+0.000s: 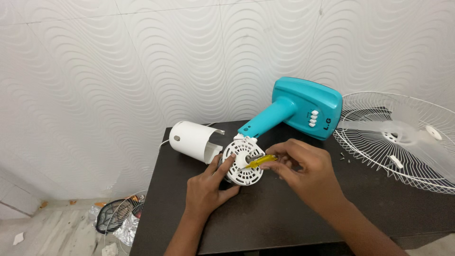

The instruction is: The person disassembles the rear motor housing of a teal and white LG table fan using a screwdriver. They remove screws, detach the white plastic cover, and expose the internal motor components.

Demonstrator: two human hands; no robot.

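A round white fan motor housing [240,163] with vent slots lies on a dark table [265,208], joined to a teal fan stand [298,111] that lies on its side. My left hand [208,185] grips the housing's lower left rim and steadies it. My right hand [303,168] holds a yellow-handled screwdriver [262,160] whose tip points into the middle of the housing near the metal shaft. A white cylindrical motor cover [193,140] lies just to the left of the housing.
A white wire fan guard [379,142] with translucent blades [417,140] rests on the table's right side. Small screws [344,157] lie near it. On the floor at the lower left lie another wire grille [124,208], a dark object and foil. A patterned white wall stands behind.
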